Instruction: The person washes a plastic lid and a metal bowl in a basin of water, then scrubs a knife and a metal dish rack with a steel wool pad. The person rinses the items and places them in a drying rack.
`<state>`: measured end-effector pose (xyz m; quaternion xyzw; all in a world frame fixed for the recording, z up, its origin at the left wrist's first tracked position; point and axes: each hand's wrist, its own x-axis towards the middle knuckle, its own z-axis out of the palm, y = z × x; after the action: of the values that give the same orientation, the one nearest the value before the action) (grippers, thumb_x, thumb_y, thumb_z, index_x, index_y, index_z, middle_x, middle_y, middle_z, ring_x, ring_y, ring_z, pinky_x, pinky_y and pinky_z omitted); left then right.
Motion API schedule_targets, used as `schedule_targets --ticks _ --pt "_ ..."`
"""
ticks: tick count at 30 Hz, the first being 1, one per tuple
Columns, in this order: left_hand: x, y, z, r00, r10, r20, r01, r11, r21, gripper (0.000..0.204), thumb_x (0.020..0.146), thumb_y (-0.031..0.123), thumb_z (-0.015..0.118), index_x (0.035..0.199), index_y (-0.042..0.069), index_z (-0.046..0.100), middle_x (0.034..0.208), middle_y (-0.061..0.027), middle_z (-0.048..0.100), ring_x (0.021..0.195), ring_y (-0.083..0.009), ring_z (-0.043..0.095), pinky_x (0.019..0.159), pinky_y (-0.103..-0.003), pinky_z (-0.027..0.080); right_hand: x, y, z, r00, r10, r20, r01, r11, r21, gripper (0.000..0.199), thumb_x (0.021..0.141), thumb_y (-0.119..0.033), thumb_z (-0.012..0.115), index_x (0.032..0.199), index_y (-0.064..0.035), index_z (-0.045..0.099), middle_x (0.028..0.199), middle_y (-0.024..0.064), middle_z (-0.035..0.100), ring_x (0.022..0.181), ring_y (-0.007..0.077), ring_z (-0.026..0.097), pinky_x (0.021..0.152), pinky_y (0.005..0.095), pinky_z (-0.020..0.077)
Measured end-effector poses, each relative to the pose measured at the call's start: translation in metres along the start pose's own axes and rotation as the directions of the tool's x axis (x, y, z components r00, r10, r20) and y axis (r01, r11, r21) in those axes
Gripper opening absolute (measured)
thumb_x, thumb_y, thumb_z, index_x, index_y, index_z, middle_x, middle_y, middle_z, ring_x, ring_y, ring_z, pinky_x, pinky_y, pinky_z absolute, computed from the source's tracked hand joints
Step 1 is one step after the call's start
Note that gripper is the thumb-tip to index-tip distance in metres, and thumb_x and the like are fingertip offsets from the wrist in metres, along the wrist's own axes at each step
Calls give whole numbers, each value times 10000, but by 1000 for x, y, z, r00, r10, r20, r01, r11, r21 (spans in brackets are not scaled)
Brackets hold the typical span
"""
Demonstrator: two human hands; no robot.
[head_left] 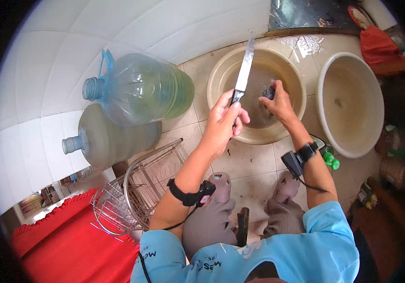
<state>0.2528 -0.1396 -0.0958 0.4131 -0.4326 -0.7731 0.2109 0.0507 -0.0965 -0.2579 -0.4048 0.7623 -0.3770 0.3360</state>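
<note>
The left hand (223, 119) gripped a knife (245, 70) by its black handle, the blade pointing forward over a beige basin (220, 78); the right hand (281, 102) clasped a dark scrubber (269, 93) just right of the blade's base, the 2 things apart.

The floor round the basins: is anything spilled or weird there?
Yes: beyond the beige basin, a shiny patch on the tiles looks like spilled water, and a little dark scrap lies on the near side.
</note>
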Motion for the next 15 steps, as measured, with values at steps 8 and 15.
schedule_targets --ticks 8,15 --pt "-22 -3 7 998 -41 41 35 991 130 368 1023 121 451 1374 18 410 915 -69 584 572 -77 509 487 -190 401 -73 -90 -46 741 -562 -368 553 821 -139 398 748 -54 773 1124 -15 647 1226 154 605 1124 356 562 937 417 481" --pt "-39 -3 1 997 -78 4 77 983 167 513 1021 108 460 1510 60 312 822 -43 566 525 -53 435 470 -187 360 -52 -109 -36 524 -829 -197 752 559 -349 416 683 -2 736 1085 17 632 1177 147 623 1132 378 544 915 439 503"
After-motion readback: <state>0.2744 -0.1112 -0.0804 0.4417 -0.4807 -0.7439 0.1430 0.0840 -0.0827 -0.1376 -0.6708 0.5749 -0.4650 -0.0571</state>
